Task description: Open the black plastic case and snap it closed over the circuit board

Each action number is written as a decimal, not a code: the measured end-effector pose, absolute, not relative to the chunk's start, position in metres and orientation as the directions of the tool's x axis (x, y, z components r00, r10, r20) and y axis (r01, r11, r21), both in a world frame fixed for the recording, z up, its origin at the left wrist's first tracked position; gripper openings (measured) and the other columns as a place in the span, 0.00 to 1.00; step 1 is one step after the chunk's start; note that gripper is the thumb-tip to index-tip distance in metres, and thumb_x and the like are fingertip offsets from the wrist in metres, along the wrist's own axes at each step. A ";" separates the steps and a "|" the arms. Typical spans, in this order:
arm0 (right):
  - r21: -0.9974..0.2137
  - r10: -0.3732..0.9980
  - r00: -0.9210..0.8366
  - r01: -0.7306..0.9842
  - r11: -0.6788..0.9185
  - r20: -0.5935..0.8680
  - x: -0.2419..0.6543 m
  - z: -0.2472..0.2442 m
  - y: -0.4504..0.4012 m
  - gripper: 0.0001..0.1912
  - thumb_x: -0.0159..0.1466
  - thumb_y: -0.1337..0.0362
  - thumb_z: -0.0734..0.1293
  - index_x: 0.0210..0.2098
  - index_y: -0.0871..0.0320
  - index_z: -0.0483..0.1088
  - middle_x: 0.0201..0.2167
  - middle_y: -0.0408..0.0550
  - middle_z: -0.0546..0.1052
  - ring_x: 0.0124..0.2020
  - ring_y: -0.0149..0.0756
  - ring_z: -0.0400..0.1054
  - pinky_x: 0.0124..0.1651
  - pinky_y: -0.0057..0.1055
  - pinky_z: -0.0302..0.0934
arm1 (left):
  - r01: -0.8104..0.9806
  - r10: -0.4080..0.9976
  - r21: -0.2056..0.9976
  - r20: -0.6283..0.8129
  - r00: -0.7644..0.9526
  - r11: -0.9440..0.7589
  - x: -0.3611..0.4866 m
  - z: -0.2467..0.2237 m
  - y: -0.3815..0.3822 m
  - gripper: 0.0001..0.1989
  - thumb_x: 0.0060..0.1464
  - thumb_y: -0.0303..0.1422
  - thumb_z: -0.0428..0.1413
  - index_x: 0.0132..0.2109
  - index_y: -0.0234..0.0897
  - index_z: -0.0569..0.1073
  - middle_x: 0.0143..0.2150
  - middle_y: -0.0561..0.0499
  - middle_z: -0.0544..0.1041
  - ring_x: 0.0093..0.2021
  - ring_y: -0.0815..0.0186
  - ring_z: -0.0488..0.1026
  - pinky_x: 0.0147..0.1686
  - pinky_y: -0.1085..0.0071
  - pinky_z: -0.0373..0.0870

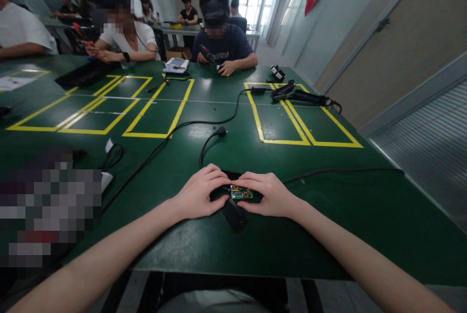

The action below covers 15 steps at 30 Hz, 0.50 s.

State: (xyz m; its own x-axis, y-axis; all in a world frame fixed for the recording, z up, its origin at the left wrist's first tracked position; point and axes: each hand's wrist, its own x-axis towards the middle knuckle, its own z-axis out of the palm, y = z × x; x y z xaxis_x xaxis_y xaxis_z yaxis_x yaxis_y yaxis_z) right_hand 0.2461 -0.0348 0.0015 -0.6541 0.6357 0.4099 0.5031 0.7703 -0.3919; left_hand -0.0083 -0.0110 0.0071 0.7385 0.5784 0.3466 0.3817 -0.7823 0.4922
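A small green circuit board (pixel 241 193) with copper-coloured coils lies between my two hands, near the table's front edge. My left hand (pixel 204 192) curves around its left side, fingertips and thumb at the board. From the right, my right hand (pixel 268 194) pinches the board's other end between fingers and thumb. Just below the board sits a black rectangular piece (pixel 234 214), close to both thumbs. Another dark part shows behind my fingertips, mostly hidden. A black cable with a plug (pixel 221 131) runs toward my left hand.
A long black cable (pixel 182 124) crosses the green table (pixel 189 249). Black tools (pixel 306 97) lie at the back right, and a white device (pixel 176 65) at the back. A blurred-out object (pixel 54 211) is at left. People sit across the table, one in a dark shirt (pixel 233 45).
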 end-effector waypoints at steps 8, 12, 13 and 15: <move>-0.406 0.646 -0.655 0.507 0.761 0.393 0.246 0.004 -0.035 0.14 0.66 0.62 0.70 0.50 0.54 0.74 0.47 0.49 0.82 0.43 0.37 0.80 0.40 0.29 0.73 | 0.340 0.519 0.507 0.265 0.813 -0.792 -0.011 0.008 -0.015 0.27 0.51 0.35 0.64 0.59 0.38 0.72 0.55 0.43 0.77 0.54 0.53 0.73 0.55 0.57 0.74; -0.441 0.657 -0.647 0.496 0.748 0.386 0.246 0.007 -0.036 0.14 0.66 0.62 0.70 0.50 0.53 0.72 0.46 0.49 0.81 0.45 0.38 0.79 0.42 0.30 0.73 | 0.345 0.505 0.498 0.231 0.832 -0.796 -0.010 0.009 -0.017 0.36 0.49 0.40 0.67 0.63 0.38 0.69 0.59 0.42 0.75 0.57 0.50 0.72 0.58 0.54 0.71; -0.443 0.661 -0.643 0.499 0.745 0.387 0.245 0.006 -0.037 0.14 0.65 0.62 0.70 0.50 0.54 0.71 0.47 0.50 0.81 0.45 0.39 0.79 0.42 0.31 0.73 | 0.347 0.507 0.498 0.231 0.830 -0.795 -0.010 0.009 -0.018 0.36 0.48 0.39 0.67 0.63 0.38 0.69 0.59 0.41 0.75 0.57 0.49 0.72 0.58 0.53 0.71; -0.438 0.668 -0.634 0.510 0.740 0.389 0.243 0.005 -0.041 0.14 0.64 0.62 0.70 0.49 0.54 0.71 0.48 0.51 0.80 0.44 0.39 0.79 0.40 0.30 0.73 | 0.341 0.514 0.511 0.245 0.822 -0.789 -0.009 0.009 -0.018 0.33 0.49 0.37 0.68 0.61 0.38 0.70 0.59 0.41 0.75 0.58 0.50 0.72 0.59 0.53 0.70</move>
State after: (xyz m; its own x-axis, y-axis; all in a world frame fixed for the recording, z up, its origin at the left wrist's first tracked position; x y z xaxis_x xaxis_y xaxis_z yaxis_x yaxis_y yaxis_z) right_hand 0.2430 -0.0408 0.0047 -0.6344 0.6677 0.3894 0.5104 0.7402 -0.4377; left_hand -0.0086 -0.0179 0.0089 0.8220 0.5142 0.2446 0.3411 -0.7887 0.5115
